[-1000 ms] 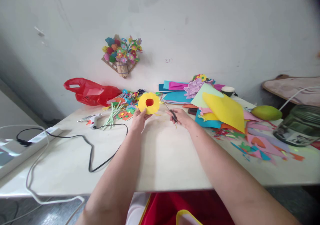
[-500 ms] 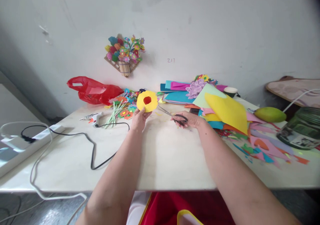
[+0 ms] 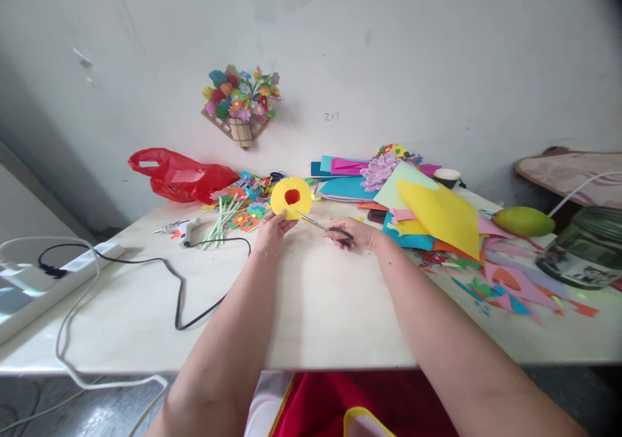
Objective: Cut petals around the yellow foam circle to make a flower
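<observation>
pinching a yellow flower (image 3: 291, 211), left hand (image 3: 273, 228) partly behind it, right hand (image 3: 358, 232) gripping scissors (image 3: 341, 234), blade tips (image 3: 300, 214) indistinct

Both arms (image 3: 233, 320) are extended, the left hand (image 3: 275, 227) pinched at eleven o'clock, the right hand (image 3: 356, 234) curled at one.

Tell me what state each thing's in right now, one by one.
Left hand, closed on the yellow flower
Yellow flower, held up off the table
Right hand, closed on the scissors
Scissors, tips at the yellow flower; open or shut unclear
Glue gun, lying on the table
Power strip, plugs inserted
Red bag, crumpled
Glass jar, upright
Flower bouquet, hanging on the wall
</observation>
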{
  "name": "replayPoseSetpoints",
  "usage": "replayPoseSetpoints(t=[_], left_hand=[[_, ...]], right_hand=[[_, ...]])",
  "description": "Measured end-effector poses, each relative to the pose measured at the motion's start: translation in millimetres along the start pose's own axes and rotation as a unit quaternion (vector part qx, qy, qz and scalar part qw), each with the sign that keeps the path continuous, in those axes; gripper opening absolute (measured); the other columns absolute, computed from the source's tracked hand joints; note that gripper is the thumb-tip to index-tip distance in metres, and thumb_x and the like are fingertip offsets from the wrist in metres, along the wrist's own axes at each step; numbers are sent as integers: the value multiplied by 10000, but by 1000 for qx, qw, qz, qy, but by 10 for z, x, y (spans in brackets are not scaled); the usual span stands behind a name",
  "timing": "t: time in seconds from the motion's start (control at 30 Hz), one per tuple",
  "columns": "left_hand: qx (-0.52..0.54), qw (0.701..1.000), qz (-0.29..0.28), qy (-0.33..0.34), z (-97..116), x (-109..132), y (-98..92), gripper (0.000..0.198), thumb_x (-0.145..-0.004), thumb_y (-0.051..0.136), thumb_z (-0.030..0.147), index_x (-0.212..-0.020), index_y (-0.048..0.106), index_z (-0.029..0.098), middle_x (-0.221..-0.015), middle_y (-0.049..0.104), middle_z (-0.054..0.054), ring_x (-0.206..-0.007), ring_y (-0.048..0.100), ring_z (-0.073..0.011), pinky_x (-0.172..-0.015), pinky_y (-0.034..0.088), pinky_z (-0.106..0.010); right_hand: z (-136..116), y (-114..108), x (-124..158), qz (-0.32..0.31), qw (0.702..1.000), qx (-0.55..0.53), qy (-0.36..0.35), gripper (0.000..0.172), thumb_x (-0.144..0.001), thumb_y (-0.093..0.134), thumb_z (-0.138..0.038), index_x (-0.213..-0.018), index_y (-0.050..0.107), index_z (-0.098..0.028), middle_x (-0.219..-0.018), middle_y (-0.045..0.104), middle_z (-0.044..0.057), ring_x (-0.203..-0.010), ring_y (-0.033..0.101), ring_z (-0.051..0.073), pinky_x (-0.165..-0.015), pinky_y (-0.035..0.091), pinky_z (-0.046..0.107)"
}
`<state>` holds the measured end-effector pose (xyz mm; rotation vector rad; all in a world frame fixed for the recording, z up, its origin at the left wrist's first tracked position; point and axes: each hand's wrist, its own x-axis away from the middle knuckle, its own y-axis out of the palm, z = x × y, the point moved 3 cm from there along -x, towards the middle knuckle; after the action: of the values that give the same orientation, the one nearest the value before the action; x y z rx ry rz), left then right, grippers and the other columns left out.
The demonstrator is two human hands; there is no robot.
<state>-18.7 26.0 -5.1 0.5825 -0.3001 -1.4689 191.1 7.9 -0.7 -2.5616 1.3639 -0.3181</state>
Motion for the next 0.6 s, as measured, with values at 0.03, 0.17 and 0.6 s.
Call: replayPoseSetpoints(t=[0.03,0.17,0.6], left_hand=[[-1,1000,-1,-1,-4,-3,-3,325,-715,666,159,-1033,601,139,-796,706,-58,-713,686,-172,-850,529,-390],[0,1000,9,4,-19,-19,-33,315,-708,667,154,-1017,608,149,-789,703,-45,-722,680,-154,-830,535,-345],[21,999,21,-12,-42,-13,-22,104,-714,639,115,-784,568,145,-777,692,-41,-677,674,-141,-855,527,-368]], right_hand=[[-16,16,7,4,1000,-3,1,263,-753,621,-367,-643,525,-148,-460,543,-33,-333,411,39,-329,294,152],[-79,69,32,16,1000,-9,7,230,-744,621,-332,-635,536,-149,-429,523,-40,-317,383,37,-325,291,152],[-79,124,-46,36,999,-4,-29,256,-714,627,-393,-690,565,-146,-480,531,-38,-346,410,43,-336,309,159]])
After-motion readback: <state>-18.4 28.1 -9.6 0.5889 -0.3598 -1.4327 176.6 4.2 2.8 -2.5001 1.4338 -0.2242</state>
